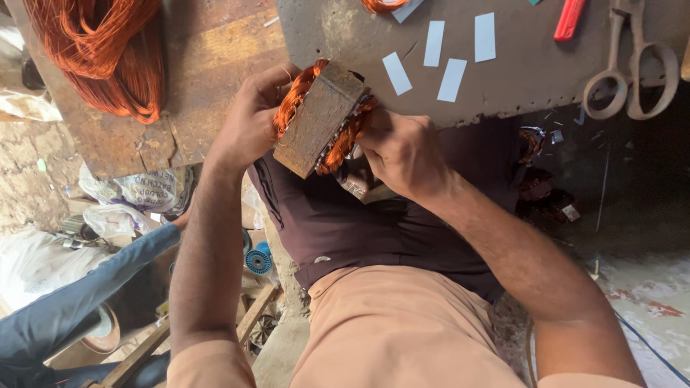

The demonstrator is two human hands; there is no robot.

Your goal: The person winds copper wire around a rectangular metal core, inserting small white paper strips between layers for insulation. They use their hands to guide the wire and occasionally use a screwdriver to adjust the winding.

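1. Head view looks down on a rusty metal block (316, 122), rough and flat-sided, with bright copper wire coils (295, 97) bulging from both ends.
2. Left hand (248, 122) is closed around the far end of the block, fingers wrapped over the coil there.
3. Right hand (402, 154) is curled shut against the near end, fingertips pressed into the orange windings; what the fingertips pinch is hidden.
4. Block sits tilted at the edge of a worn grey workbench (517, 79), just above the person's dark shirt, held between both hands.
5. Four pale paper strips (453, 79), thin and rectangular, lie flat on the bench just beyond the right hand.
6. Large metal scissors (629, 72) with dull looped handles rest on the bench at the right, beside a red-handled tool (569, 19).
7. Big loose hank of copper wire (115, 50), glossy and stringy, lies on a scuffed wooden board (208, 65) to the left.
8. Blue sleeve (79, 294) of another person reaches in from the lower left, well apart from the block.
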